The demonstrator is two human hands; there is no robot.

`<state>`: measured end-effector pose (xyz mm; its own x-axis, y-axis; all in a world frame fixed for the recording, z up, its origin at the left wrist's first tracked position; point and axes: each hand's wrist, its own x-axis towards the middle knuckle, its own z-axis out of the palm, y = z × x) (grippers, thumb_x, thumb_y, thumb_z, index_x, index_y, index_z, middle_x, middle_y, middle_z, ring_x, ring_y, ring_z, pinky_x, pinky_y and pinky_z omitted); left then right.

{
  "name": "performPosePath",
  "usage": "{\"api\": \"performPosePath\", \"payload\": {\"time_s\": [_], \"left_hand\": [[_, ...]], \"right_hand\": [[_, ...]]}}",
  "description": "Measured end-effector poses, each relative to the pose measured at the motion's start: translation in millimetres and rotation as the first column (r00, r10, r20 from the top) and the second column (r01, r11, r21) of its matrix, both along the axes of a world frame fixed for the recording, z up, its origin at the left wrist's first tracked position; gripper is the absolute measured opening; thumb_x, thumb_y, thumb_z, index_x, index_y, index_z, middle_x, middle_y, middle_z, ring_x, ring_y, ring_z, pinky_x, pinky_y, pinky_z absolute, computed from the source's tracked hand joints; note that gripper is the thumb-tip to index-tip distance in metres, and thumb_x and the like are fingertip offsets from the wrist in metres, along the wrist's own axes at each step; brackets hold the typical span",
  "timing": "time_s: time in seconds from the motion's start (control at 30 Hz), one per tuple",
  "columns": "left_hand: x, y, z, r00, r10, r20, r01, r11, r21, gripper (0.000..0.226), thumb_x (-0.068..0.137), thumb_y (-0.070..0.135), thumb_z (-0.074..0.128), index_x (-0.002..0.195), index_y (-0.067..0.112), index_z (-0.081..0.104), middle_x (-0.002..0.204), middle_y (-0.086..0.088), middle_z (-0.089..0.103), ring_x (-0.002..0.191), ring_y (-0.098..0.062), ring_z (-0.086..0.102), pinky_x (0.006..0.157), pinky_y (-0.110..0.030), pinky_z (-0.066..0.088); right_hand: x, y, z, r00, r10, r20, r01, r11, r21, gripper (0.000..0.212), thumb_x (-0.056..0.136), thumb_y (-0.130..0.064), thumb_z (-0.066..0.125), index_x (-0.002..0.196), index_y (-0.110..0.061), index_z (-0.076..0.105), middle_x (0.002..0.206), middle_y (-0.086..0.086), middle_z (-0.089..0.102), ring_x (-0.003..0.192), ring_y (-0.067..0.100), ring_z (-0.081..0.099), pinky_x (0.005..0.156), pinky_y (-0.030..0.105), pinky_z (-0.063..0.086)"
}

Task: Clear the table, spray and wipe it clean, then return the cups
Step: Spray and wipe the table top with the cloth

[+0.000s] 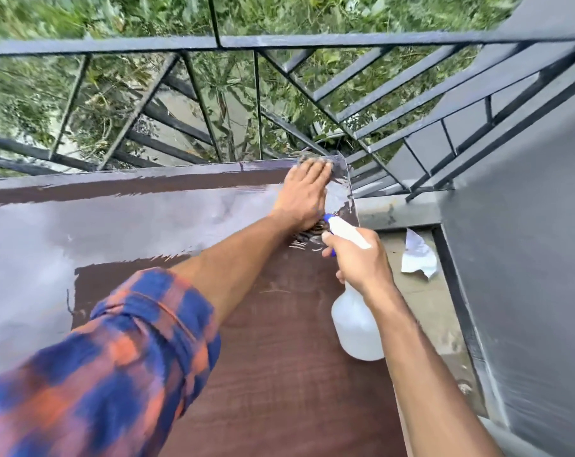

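- Now, at the far right corner of the brown tabletop [279, 357]: pressing down with the left grip [304, 196], fingers straight and close together, palm flat, nothing curled round.
- Under those fingers, a grey cloth [305, 158], showing only as a fuzzy strip past the fingertips, right at the tabletop's far edge; more dark fabric peeking out under the heel of the palm.
- Beside the right edge, holding a spray bottle [355, 328] in the right grip [355, 258], fingers wrapped tight round its neck and trigger.
- Blue nozzle [328, 220] aimed toward the far right corner, almost touching the left wrist.
- Clear bottle body hanging below the right wrist, over the tabletop's right edge; cannot tell whether resting on it or lifted.
- Across the left and far parts of the tabletop, a pale wet sheen with streaky borders; dry brown near the right edge and the near side.
- On the left forearm, a rolled blue and orange checked sleeve [114, 341], blurred.
- Off the right edge, on the concrete floor [427, 308], a crumpled white paper [417, 255].
- Beyond the far edge, a dark metal railing [114, 44] with greenery behind; along the right, a grey wall [526, 225].
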<state>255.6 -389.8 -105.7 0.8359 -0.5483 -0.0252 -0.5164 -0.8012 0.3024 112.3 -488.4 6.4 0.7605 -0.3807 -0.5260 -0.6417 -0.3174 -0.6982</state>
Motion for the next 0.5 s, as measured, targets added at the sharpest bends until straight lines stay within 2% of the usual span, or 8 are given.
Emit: {"api": "performPosePath", "payload": {"time_s": [0.07, 0.17, 0.27, 0.33, 0.4, 0.5], "left_hand": [[6.5, 20.2, 5.1, 0.996, 0.091, 0.007, -0.091, 0.996, -0.003, 0.063, 0.097, 0.03, 0.034, 0.155, 0.006, 0.033, 0.158, -0.017, 0.037, 0.145, -0.037, 0.032, 0.121, -0.049, 0.021], [5.1, 51.9, 5.9, 0.972, 0.235, -0.012, -0.235, 0.972, 0.014, 0.063, 0.101, 0.032, 0.027, 0.158, 0.009, 0.022, 0.164, -0.014, 0.026, 0.151, -0.033, 0.021, 0.124, -0.047, 0.013], [-1.1, 57.6, 6.1, 0.958, 0.286, -0.017, -0.286, 0.958, -0.001, 0.065, 0.099, 0.033, 0.024, 0.159, 0.009, 0.022, 0.164, -0.013, 0.025, 0.151, -0.032, 0.02, 0.124, -0.048, 0.012], [0.6, 49.2, 6.8, 0.947, 0.319, -0.033, -0.32, 0.947, -0.006, 0.064, 0.098, 0.032, 0.027, 0.158, 0.008, 0.025, 0.164, -0.013, 0.027, 0.151, -0.032, 0.021, 0.123, -0.049, 0.013], [6.5, 32.9, 7.8, 0.945, 0.325, -0.043, -0.326, 0.946, -0.001, 0.061, 0.1, 0.031, 0.031, 0.157, 0.008, 0.026, 0.163, -0.013, 0.028, 0.15, -0.032, 0.023, 0.123, -0.049, 0.014], [17.0, 1.5, 8.2, 0.977, 0.21, -0.039, -0.209, 0.977, 0.034, 0.062, 0.099, 0.033, 0.028, 0.156, 0.007, 0.028, 0.16, -0.013, 0.033, 0.147, -0.033, 0.027, 0.122, -0.048, 0.016]], "right_hand": [[1.9, 4.1, 1.8, 1.0, 0.013, 0.009, -0.013, 1.0, 0.017, 0.017, 0.07, -0.042, 0.065, 0.058, -0.034, 0.073, 0.059, -0.006, 0.07, 0.054, 0.024, 0.054, 0.073, 0.051, 0.059], [5.4, 10.5, 0.5, 0.998, 0.042, 0.035, -0.044, 0.998, 0.037, 0.016, 0.071, -0.042, 0.064, 0.06, -0.035, 0.073, 0.051, -0.008, 0.062, 0.053, 0.022, 0.052, 0.071, 0.056, 0.059], [7.8, 12.9, -2.5, 0.997, 0.061, 0.047, -0.063, 0.996, 0.056, 0.015, 0.07, -0.046, 0.063, 0.067, -0.037, 0.074, 0.054, -0.007, 0.064, 0.057, 0.025, 0.052, 0.072, 0.058, 0.058], [7.1, 11.0, -3.1, 0.996, 0.054, 0.064, -0.058, 0.996, 0.066, 0.016, 0.07, -0.046, 0.063, 0.076, -0.036, 0.074, 0.063, 0.002, 0.069, 0.057, 0.025, 0.051, 0.07, 0.058, 0.058], [4.6, 2.6, -2.8, 0.997, 0.034, 0.069, -0.04, 0.996, 0.082, 0.018, 0.069, -0.045, 0.063, 0.079, -0.033, 0.073, 0.063, 0.003, 0.068, 0.057, 0.024, 0.049, 0.067, 0.054, 0.056], [-1.9, -13.6, -2.8, 0.998, 0.026, 0.049, -0.029, 0.998, 0.063, 0.024, 0.07, -0.046, 0.061, 0.077, -0.026, 0.072, 0.056, 0.001, 0.061, 0.058, 0.028, 0.049, 0.065, 0.051, 0.053]]}}
